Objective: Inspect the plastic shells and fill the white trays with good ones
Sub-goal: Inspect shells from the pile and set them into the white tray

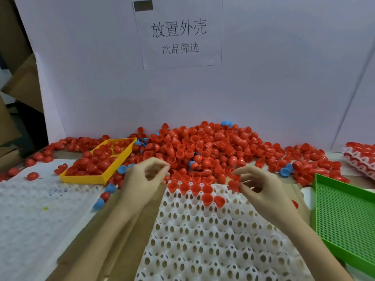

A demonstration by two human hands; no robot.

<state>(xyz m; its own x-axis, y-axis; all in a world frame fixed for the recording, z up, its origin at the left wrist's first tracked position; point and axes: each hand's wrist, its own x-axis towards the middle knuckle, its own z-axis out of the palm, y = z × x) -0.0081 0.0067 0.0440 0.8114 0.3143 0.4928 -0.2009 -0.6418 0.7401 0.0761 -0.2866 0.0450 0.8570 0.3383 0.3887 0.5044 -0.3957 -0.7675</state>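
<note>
Far across the scene, a white backboard [263, 78] with a paper sign [179, 35] printed in Chinese characters. Below it, against the board, a big heap of red plastic shells [203, 147], mixed with a few blue shells [226, 123], spreading left and right over the table. In the near centre, on brown cardboard [125, 230], a white tray [203, 240] full of oval holes; only its far edge filled, with four red shells in the far row [189, 187] and two more just behind them toward the near side [213, 199]. At near left, another white tray [30, 220], flat, with small colour stains. At near right, a green mesh tray [345, 216], tilted a little. At far left, a yellow tray [97, 178] holding red shells, touching the heap. At far right edge, a stack of white trays already loaded with red shells [359, 155].

Above the far edge of the central tray, two bare hands. Left hand [146, 175] with fingers curled inward toward the thumb, blurred; something reddish seen between the fingers, but cannot tell whether a shell is gripped. Right hand [257, 185] pinching a red shell [233, 184] between thumb and fingers, just at the far right corner of the filled row; a second red piece [234, 176] touching its upper fingertips.
</note>
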